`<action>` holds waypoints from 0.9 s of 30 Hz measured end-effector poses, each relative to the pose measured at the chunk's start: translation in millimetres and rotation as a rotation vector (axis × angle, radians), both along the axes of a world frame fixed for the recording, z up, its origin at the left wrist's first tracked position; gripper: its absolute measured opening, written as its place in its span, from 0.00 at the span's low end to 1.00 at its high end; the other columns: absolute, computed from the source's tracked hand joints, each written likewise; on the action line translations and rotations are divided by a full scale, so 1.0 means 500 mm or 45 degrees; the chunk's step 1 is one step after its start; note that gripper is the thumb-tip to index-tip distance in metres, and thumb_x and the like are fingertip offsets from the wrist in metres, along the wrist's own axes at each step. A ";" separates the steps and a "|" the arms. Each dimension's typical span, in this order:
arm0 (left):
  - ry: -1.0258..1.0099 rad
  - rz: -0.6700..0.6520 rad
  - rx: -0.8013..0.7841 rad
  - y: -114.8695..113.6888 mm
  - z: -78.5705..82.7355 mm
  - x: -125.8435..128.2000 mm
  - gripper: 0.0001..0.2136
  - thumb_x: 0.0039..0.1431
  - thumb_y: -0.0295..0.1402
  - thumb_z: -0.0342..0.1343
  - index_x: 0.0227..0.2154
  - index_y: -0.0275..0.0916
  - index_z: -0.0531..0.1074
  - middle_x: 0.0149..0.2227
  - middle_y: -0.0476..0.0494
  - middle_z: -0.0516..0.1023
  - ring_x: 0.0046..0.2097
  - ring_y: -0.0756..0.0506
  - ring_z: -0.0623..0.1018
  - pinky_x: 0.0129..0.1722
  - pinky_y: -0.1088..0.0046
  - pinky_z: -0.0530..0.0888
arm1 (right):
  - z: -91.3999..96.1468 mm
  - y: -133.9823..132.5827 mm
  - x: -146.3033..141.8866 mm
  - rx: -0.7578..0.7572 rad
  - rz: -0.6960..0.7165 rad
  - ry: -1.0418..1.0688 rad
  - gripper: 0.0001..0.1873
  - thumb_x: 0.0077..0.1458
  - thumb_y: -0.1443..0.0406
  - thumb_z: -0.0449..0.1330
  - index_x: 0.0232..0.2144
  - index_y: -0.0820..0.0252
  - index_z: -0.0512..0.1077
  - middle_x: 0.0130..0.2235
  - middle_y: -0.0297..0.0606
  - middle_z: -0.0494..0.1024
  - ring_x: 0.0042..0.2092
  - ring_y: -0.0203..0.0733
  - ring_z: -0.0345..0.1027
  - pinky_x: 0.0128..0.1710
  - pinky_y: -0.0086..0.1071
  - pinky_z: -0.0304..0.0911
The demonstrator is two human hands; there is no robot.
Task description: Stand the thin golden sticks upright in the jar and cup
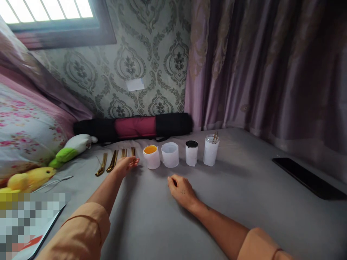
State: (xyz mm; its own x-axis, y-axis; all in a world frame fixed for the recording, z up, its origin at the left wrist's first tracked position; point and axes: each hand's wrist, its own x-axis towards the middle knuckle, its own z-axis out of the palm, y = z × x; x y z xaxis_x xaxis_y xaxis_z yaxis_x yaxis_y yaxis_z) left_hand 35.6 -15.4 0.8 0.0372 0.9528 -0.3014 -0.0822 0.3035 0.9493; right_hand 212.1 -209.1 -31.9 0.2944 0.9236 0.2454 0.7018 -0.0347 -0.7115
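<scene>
My left hand (127, 165) reaches forward at the right end of a row of gold-coloured bundles of thin strips. Its fingers are apart, close to the rightmost bundle (133, 151); whether they touch it I cannot tell. Left of it lie another bundle (124, 153) and two with bent lower ends, one (111, 162) beside the other (102, 166). My right hand (182, 189) rests on the grey sheet with fingers curled in and nothing visible in them. Beyond it stand white-wrapped containers: one orange inside (151, 160), a wide one (170, 159), one with a black top (191, 156).
A taller white-wrapped jar (210, 153) at the row's right end holds thin gold sticks. A black phone-like slab (306, 177) lies far right. Soft toys (31, 180) and a cable (55, 183) are at left. A long black-and-maroon bag (135, 127) lies along the wall.
</scene>
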 end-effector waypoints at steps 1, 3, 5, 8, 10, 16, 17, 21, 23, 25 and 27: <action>-0.040 0.015 -0.016 -0.002 -0.002 0.002 0.04 0.49 0.18 0.49 0.22 0.30 0.65 0.21 0.41 0.72 0.21 0.53 0.72 0.19 0.83 0.69 | 0.000 0.000 0.000 -0.001 0.000 -0.001 0.18 0.55 0.59 0.45 0.19 0.61 0.63 0.19 0.30 0.64 0.22 0.29 0.52 0.23 0.26 0.40; -0.113 0.037 -0.049 -0.007 -0.005 0.005 0.05 0.50 0.18 0.48 0.23 0.30 0.64 0.21 0.42 0.71 0.21 0.53 0.72 0.19 0.83 0.69 | 0.000 0.000 0.000 0.001 0.000 -0.005 0.18 0.55 0.59 0.45 0.19 0.61 0.63 0.19 0.30 0.64 0.22 0.29 0.52 0.23 0.26 0.40; -0.181 0.043 -0.076 -0.014 -0.007 0.007 0.06 0.51 0.17 0.47 0.23 0.30 0.64 0.21 0.42 0.71 0.20 0.54 0.72 0.19 0.84 0.69 | -0.001 -0.001 0.000 0.010 0.002 -0.011 0.18 0.55 0.59 0.45 0.19 0.61 0.63 0.19 0.30 0.64 0.23 0.29 0.52 0.23 0.25 0.41; -0.278 0.029 -0.102 -0.029 -0.007 0.006 0.06 0.52 0.17 0.46 0.24 0.30 0.64 0.21 0.43 0.71 0.21 0.55 0.72 0.19 0.85 0.70 | -0.003 0.000 0.000 0.026 0.005 -0.017 0.18 0.55 0.59 0.45 0.19 0.61 0.64 0.19 0.31 0.65 0.23 0.29 0.52 0.23 0.25 0.41; -0.337 0.012 -0.115 -0.040 -0.008 0.005 0.06 0.51 0.17 0.47 0.25 0.30 0.65 0.22 0.44 0.71 0.22 0.55 0.72 0.19 0.85 0.70 | -0.004 0.001 0.000 0.028 0.001 -0.019 0.18 0.55 0.59 0.45 0.19 0.61 0.64 0.19 0.31 0.65 0.22 0.30 0.51 0.22 0.26 0.41; -0.467 -0.045 -0.127 -0.068 -0.023 -0.004 0.07 0.49 0.15 0.49 0.29 0.29 0.68 0.24 0.45 0.72 0.23 0.55 0.72 0.21 0.87 0.71 | -0.004 0.002 0.000 0.027 0.004 -0.001 0.19 0.55 0.59 0.45 0.19 0.61 0.65 0.19 0.31 0.65 0.22 0.30 0.50 0.22 0.26 0.41; -0.487 -0.057 -0.129 -0.072 -0.027 -0.007 0.07 0.49 0.15 0.49 0.29 0.29 0.69 0.24 0.45 0.72 0.23 0.56 0.72 0.21 0.87 0.72 | -0.004 0.002 0.000 0.024 0.004 0.002 0.19 0.55 0.59 0.45 0.19 0.61 0.65 0.19 0.31 0.64 0.22 0.30 0.50 0.22 0.25 0.41; -0.529 -0.102 -0.099 -0.095 -0.035 -0.011 0.07 0.50 0.16 0.49 0.30 0.28 0.70 0.24 0.44 0.73 0.23 0.56 0.72 0.22 0.87 0.72 | -0.005 0.002 0.001 0.041 0.021 0.011 0.18 0.55 0.59 0.45 0.19 0.61 0.64 0.19 0.31 0.64 0.23 0.30 0.52 0.23 0.24 0.43; -0.528 -0.127 -0.069 -0.109 -0.033 -0.008 0.07 0.50 0.17 0.50 0.31 0.29 0.70 0.25 0.44 0.73 0.23 0.56 0.72 0.23 0.86 0.72 | -0.006 0.002 0.002 0.057 0.035 0.017 0.18 0.55 0.59 0.45 0.19 0.61 0.63 0.19 0.31 0.64 0.23 0.30 0.52 0.23 0.24 0.45; -0.515 -0.144 -0.041 -0.125 -0.031 -0.003 0.07 0.51 0.18 0.51 0.31 0.29 0.71 0.26 0.44 0.73 0.23 0.56 0.72 0.22 0.86 0.72 | -0.009 0.002 0.003 0.059 0.043 0.027 0.19 0.55 0.59 0.44 0.19 0.61 0.63 0.19 0.31 0.64 0.23 0.30 0.53 0.23 0.24 0.45; -0.512 -0.148 -0.004 -0.139 -0.030 0.004 0.06 0.51 0.19 0.51 0.32 0.29 0.71 0.26 0.43 0.73 0.23 0.56 0.72 0.22 0.85 0.71 | -0.012 0.004 0.005 0.055 0.057 0.038 0.19 0.55 0.58 0.44 0.19 0.61 0.63 0.19 0.31 0.64 0.23 0.30 0.53 0.23 0.24 0.45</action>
